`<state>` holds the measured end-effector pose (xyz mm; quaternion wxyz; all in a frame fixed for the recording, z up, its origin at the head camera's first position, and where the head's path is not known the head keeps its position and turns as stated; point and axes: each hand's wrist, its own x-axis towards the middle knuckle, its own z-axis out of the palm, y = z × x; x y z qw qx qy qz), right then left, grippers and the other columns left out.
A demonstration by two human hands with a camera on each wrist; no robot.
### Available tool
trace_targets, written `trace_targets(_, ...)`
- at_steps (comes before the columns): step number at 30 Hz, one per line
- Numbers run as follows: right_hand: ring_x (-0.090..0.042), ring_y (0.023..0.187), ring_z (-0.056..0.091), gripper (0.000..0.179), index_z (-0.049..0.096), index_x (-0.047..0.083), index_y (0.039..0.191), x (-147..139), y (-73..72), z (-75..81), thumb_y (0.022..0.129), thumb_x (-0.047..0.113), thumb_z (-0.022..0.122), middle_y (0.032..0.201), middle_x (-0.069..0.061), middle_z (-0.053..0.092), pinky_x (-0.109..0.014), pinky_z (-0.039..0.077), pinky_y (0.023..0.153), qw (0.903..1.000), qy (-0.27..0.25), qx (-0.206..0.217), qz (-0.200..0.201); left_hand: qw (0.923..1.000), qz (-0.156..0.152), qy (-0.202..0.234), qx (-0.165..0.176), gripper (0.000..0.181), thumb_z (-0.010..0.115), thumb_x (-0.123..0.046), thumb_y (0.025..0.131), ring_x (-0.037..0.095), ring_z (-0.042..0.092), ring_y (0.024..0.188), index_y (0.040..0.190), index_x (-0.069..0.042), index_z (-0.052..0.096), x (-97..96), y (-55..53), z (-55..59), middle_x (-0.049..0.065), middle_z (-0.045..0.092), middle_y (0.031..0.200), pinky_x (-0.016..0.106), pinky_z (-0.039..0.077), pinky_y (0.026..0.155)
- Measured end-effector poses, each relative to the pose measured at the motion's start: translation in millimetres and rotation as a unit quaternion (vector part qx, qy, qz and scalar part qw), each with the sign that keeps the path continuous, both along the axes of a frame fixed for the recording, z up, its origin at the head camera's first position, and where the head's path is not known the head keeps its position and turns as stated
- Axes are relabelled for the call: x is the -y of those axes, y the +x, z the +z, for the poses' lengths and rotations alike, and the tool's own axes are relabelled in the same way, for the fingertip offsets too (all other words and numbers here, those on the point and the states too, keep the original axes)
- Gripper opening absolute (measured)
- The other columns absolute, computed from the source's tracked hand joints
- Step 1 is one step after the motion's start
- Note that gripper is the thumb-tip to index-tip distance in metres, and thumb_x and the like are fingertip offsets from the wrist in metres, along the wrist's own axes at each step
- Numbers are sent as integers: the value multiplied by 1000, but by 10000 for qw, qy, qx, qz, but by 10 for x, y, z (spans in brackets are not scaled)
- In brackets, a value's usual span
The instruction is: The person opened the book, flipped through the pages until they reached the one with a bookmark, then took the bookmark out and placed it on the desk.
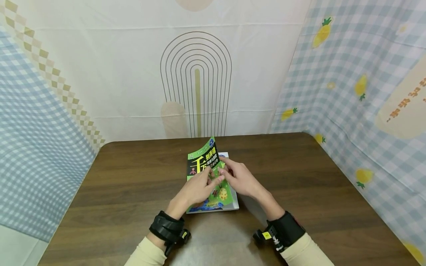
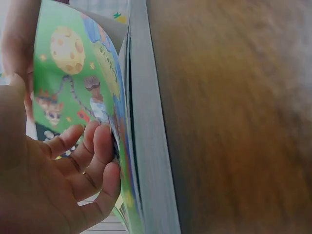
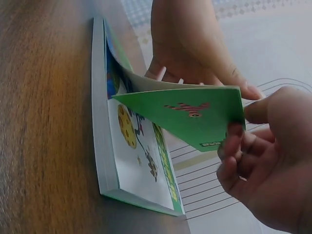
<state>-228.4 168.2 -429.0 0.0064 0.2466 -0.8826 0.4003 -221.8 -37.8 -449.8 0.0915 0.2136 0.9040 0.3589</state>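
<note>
A paperback book (image 1: 223,194) with a green and black illustrated cover lies on the table. Its front cover (image 3: 180,114) is lifted and bent over toward the left, baring a white page (image 3: 131,158) with a yellow drawing. My right hand (image 1: 241,179) pinches the free edge of that cover between thumb and fingers. Over the cover's outer face lies my left hand (image 1: 196,188), its loosely bent fingertips (image 2: 102,141) touching the picture side. The left thumb reaches close to the right thumb at the cover's edge.
The book sits on a dark brown wooden table (image 1: 139,177). A white patterned cloth (image 1: 133,74) hangs behind the far edge, with blue checked cloth (image 1: 349,111) at the sides. Black wrist straps with cameras (image 1: 284,231) are on both wrists.
</note>
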Motion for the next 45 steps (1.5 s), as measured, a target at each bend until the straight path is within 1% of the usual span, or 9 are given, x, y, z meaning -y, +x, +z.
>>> trace_targets(7,-14,60,55,48,39,1,161,9,19,-36,116,16,41,66,2,51,-28,49,57,9979,-314,414,380,9997,105,-11,204,70,34,-72,107,15,61,68,127,-8,55,-15,-6,-17,0,63,84,35,51,64)
trace_targets(12,-16,61,52,49,37,2,163,13,12,-43,116,15,42,68,0,50,-28,44,56,9949,-554,552,645,9995,165,88,245,71,32,-72,107,17,60,67,126,-9,55,-16,-15,-23,2,62,84,35,49,59)
trace_targets(15,-26,63,54,51,35,3,164,22,6,-44,116,18,43,70,-4,52,-28,43,56,9908,-747,741,846,9997,170,94,179,68,32,-71,108,18,59,68,124,-9,55,-10,-15,-10,3,61,86,35,48,59)
trace_targets(18,-33,66,55,51,34,5,165,32,-1,-36,116,17,43,72,-7,53,-28,44,57,9876,-872,890,951,9997,171,90,139,69,34,-70,108,16,59,72,128,-7,55,-4,-21,4,2,61,92,34,50,63)
trace_targets(23,-22,64,53,50,35,5,164,39,-9,-36,116,14,43,71,-7,53,-28,43,56,9881,-839,847,975,9993,229,123,255,81,33,-72,107,15,61,78,143,-2,50,0,-25,12,1,63,98,35,53,69)
trace_targets(27,-16,63,51,51,35,5,165,45,-5,-51,115,13,44,70,-4,52,-27,43,56,9890,-725,821,992,9991,270,97,304,86,30,-72,107,16,61,77,148,1,46,-3,-22,3,3,63,97,35,51,68)
trace_targets(31,-16,65,53,52,35,7,165,50,4,-51,114,13,45,70,-3,53,-27,44,57,9888,-717,857,991,9989,306,127,332,85,29,-72,107,17,60,75,147,2,47,-4,-22,-3,3,62,95,35,49,66)
trace_targets(36,-17,66,54,52,35,6,164,56,-1,-44,114,13,46,72,-3,54,-27,45,58,9887,-732,837,1002,9985,323,234,366,80,30,-71,108,18,59,73,139,-1,52,2,-21,6,4,62,93,35,48,64)
trace_targets(45,-17,64,53,54,32,6,166,47,-1,-63,114,13,47,72,-4,56,-28,44,57,9883,-715,813,1072,9975,422,348,437,78,34,-72,107,18,60,75,135,-3,55,-3,-7,11,3,64,99,34,50,65)
